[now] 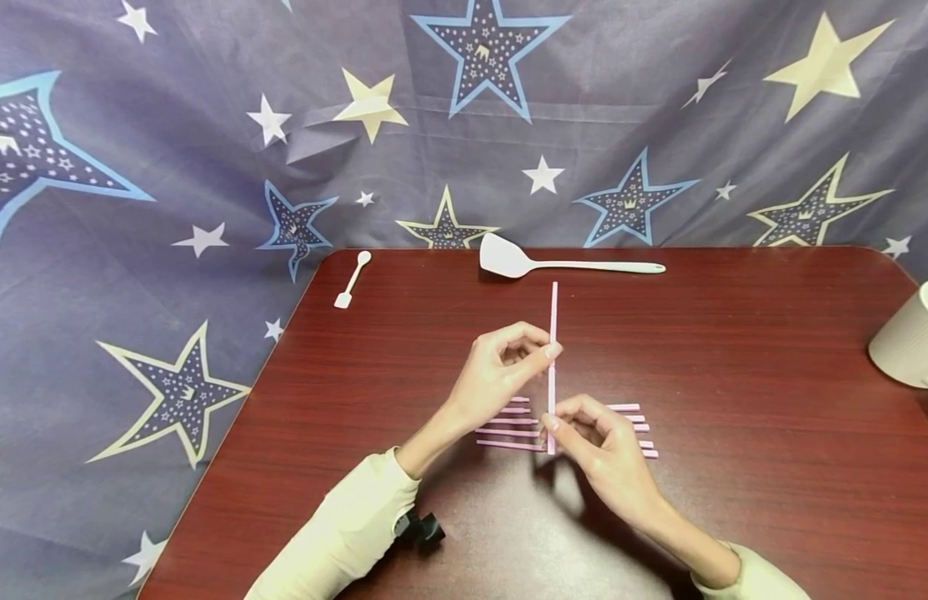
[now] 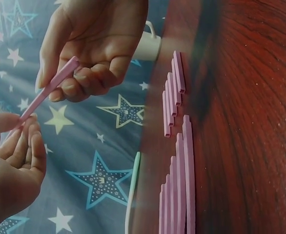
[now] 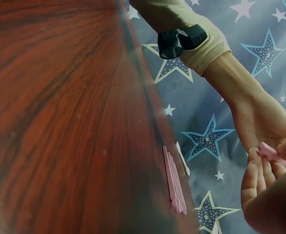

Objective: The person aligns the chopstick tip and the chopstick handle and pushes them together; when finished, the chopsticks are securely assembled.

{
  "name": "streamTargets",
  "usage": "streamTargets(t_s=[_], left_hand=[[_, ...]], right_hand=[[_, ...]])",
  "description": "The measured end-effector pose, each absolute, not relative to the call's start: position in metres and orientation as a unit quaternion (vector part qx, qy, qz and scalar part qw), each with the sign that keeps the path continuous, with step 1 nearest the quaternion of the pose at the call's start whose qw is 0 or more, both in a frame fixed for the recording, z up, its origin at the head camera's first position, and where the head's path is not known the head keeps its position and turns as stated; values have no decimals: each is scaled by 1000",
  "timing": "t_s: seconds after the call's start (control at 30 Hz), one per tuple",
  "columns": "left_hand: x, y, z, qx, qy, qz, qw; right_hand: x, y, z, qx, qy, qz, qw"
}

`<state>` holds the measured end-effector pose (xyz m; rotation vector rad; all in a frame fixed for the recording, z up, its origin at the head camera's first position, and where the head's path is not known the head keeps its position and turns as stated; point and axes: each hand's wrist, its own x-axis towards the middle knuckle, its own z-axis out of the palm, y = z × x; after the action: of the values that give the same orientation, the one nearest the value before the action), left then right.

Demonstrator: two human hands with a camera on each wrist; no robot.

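Note:
Both hands hold a long, thin pink stick upright in the head view, above the table. My left hand pinches it near its middle between thumb and fingers. Lower down, close to the bottom end, my right hand pinches it too. Whether it is one piece or two joined cannot be told. Beneath the hands, several pink sticks with narrower tips lie in a row on the left. Several more pink sticks, with hollow square ends in the left wrist view, lie in a row on the right, partly hidden by my right hand in the head view.
A white spatula with a pale green handle lies along the table's back edge. A small white double-ended spoon is at the back left. At the far right stands a cream mug. Star-patterned cloth hangs behind.

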<state>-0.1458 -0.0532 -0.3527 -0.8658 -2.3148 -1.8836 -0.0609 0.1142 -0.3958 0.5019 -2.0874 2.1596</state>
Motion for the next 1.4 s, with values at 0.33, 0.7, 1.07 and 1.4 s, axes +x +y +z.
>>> streamTargets(t_s=[0.33,0.7,1.07,1.4], left_hand=[[-149,-55,-355,-267,-747,-609,10],[-164,-52,-347,-286,-710,-643,29],[-187,-56,-344,-269,-704,-655,55],[-207,-61,-348,-232,-718,-654,55]], right_hand=[[-64,118,-399,155,-717,678,45],[-62,115,-397,172,-704,688,38],[-62,113,-399,180,-701,690,-2],[-62,114,-401,166,-726,667,22]])
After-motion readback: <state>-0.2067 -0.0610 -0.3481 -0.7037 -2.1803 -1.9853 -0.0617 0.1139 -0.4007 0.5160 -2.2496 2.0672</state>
